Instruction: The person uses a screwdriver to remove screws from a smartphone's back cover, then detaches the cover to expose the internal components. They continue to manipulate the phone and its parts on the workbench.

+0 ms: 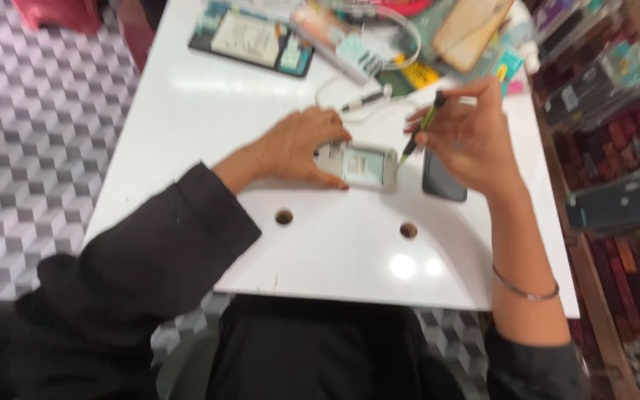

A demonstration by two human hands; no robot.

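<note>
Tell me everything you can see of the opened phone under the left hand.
The opened phone lies flat on the white table, back cover off, pale silvery frame around a light inner panel; details are blurred. The left hand holds its left end. The right hand holds a thin green-and-black tool, tip at the phone's right edge.

- Glossy white rectangular table [187, 141], two round holes near its near edge.
- Centre: opened silver phone [361, 166]; dark slab phone [442, 180] just right.
- Far edge: black flat tray [253, 38], white cable [350, 104], mixed clutter.
</note>
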